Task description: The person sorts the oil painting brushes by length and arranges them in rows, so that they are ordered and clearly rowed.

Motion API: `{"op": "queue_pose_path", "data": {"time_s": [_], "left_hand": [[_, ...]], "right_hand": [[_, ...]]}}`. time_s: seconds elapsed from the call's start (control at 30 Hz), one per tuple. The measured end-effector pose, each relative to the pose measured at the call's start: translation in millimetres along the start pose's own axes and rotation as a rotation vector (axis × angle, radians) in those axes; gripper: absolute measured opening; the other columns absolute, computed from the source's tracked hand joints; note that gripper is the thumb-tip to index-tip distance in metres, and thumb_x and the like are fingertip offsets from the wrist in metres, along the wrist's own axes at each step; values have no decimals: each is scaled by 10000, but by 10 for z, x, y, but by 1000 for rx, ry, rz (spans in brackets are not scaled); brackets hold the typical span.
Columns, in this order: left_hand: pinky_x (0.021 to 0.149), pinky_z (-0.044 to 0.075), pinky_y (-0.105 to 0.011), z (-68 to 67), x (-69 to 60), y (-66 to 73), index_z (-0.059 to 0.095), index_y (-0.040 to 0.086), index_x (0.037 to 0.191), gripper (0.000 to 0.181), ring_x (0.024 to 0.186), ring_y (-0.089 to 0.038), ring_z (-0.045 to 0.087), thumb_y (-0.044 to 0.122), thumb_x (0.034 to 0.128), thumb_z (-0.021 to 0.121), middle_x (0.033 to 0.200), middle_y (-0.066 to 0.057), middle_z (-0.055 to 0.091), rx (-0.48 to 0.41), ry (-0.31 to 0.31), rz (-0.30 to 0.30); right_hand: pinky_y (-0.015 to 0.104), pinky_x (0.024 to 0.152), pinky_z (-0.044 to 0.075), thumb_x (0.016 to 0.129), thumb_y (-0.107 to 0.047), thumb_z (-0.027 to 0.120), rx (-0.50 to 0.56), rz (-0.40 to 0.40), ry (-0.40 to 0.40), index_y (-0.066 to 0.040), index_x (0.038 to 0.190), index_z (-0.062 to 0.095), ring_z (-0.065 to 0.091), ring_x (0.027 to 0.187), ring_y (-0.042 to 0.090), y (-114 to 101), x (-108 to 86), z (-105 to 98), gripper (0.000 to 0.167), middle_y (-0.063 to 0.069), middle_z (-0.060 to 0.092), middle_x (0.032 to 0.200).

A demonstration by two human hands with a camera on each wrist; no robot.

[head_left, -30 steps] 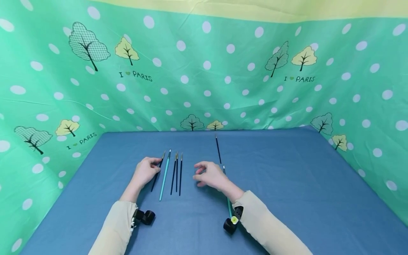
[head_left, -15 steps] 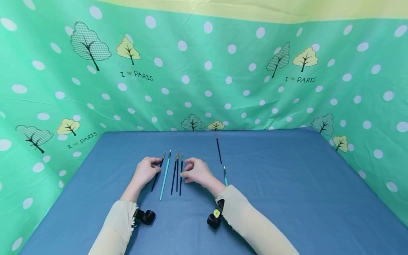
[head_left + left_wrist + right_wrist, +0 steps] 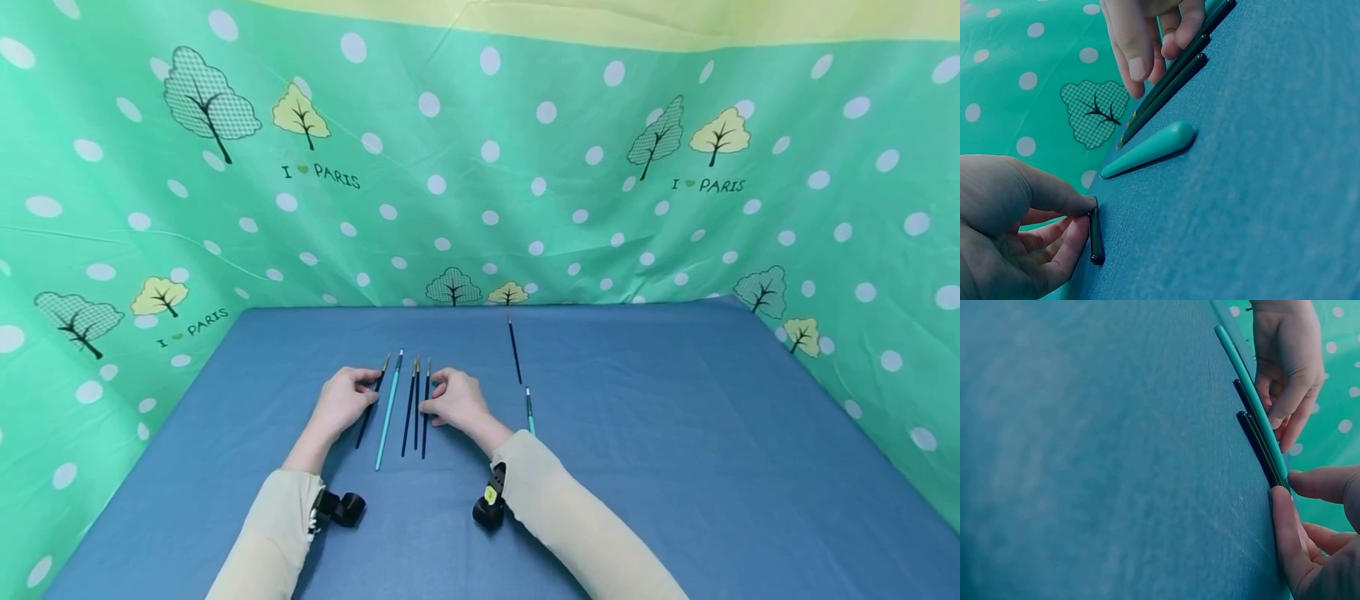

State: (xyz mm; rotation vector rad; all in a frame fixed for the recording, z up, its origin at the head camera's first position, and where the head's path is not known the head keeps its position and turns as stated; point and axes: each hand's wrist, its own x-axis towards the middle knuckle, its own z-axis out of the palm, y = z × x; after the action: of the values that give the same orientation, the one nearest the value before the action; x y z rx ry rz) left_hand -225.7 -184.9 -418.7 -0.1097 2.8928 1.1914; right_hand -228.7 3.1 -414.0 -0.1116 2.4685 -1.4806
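In the head view, my left hand (image 3: 343, 407) pinches the leftmost dark paintbrush (image 3: 362, 435), whose handle end (image 3: 1096, 240) shows below the fingers in the left wrist view. A teal brush (image 3: 387, 417) lies just right of it, followed by two dark brushes (image 3: 407, 421) close together. My right hand (image 3: 459, 402) pinches the rightmost dark brush (image 3: 424, 437) of this group, thumb on its near left side. In the right wrist view, the right hand's fingers (image 3: 1287, 528) partly hide the brushes. All the brushes lie roughly lengthwise, bristles away from me.
Right of the right hand are a dark brush (image 3: 514, 350) near the back and a second teal brush (image 3: 530, 410), partly hidden by the sleeve. Blue cloth (image 3: 675, 433) covers the table. A green dotted curtain (image 3: 525, 208) hangs behind and at both sides.
My right hand has moved left from beside the right-hand teal brush to the rightmost dark brush of the group and taken hold of it. The left hand has stayed in place.
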Motion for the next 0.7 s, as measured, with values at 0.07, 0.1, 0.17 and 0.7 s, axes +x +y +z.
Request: {"op": "queue_pose_path", "data": {"time_s": [0.07,0.1,0.17,0.7], "left_hand": [[604,414,-282,1,0,-1,554,1,1232,389,794,-223,533,29,843,554,1184,-207,462,1,-2,-3],[603,412,-281,3,0,0,553,1,1232,390,793,-223,531,28,844,555,1184,-206,460,1,-3,-4],[600,409,-278,6,-1,2,554,2,1232,389,791,-221,529,29,844,557,1178,-204,463,4,-1,-6],[591,405,-263,11,0,-6,557,-1,1226,387,789,-219,533,27,840,558,1168,-200,470,-3,14,-4]], "right_hand": [[224,483,493,756,-101,725,-17,7,7,-56,1220,538,590,526,131,2,15,19,502,30,544,844],[221,478,490,753,-100,728,-25,11,9,-57,1223,538,586,523,130,3,20,27,509,28,539,838],[220,471,485,747,-96,732,-45,9,17,-52,1233,535,579,515,128,1,25,41,526,27,532,821],[387,841,448,782,-128,684,-395,-62,13,-48,1279,519,559,800,202,-117,-52,54,530,161,591,1095]]}}
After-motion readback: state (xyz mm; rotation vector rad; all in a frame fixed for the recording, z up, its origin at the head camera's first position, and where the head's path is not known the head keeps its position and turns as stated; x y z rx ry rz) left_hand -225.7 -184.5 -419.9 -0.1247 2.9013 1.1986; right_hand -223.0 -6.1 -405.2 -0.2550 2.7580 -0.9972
